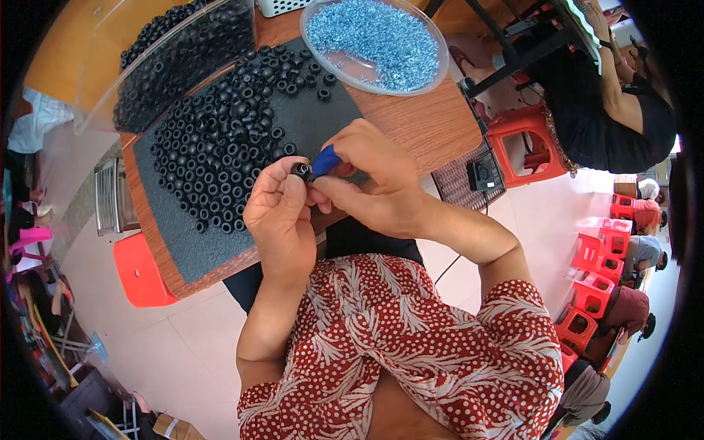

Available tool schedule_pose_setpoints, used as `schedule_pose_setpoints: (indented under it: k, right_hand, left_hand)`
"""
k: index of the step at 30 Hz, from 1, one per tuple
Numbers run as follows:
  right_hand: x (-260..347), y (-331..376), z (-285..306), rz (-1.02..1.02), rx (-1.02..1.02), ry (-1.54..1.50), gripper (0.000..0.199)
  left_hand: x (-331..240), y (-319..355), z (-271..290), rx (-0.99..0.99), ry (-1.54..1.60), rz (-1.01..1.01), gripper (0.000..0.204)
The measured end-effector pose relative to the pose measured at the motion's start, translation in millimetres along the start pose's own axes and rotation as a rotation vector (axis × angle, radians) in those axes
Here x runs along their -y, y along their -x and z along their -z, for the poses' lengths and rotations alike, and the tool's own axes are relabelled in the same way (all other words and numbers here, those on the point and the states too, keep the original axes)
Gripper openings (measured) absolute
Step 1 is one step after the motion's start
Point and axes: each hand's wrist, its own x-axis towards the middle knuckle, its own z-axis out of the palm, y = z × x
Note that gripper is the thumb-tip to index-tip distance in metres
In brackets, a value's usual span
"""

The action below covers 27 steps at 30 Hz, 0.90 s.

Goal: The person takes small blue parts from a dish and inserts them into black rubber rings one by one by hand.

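Observation:
My left hand point(282, 205) pinches a small black ring-shaped part point(301, 170), with its round opening turned up toward me. In my right hand point(370, 180) is a blue-handled tool point(325, 160), its working end against the black part. Fingers hide the rest of the tool, so its exact kind cannot be made out. Beyond my left hand, many loose black ring-shaped parts point(220, 139) lie spread over a dark grey mat point(326, 121). A round clear tray point(444, 62) of small shiny bluish clear pieces point(374, 40) stands farther off, to the right.
A clear plastic bin point(95, 110) full of black parts stands at the far left of the wooden table point(433, 136). Red stools point(143, 271) stand by the table's left side and at right. A person in black point(587, 110) sits at the right; others sit farther away.

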Motion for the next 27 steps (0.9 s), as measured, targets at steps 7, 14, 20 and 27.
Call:
schedule_pose_setpoints:
  k: [7,14,20,27]
  right_hand:
    - [3,-3,10,-0.150,0.039,-0.087,0.015]
    - [5,-3,12,-0.176,0.074,-0.130,0.017]
    - [6,-4,13,-0.202,0.100,-0.126,0.018]
    - [6,-4,12,-0.147,0.112,-0.073,0.017]
  left_hand:
    - [-1,1,0,0.097,0.058,0.039,0.024]
    - [0,3,0,0.100,-0.049,-0.035,0.026]
    - [1,5,-1,0.091,-0.158,-0.077,0.025]
    - [2,5,-1,0.073,-0.157,-0.111,0.024]
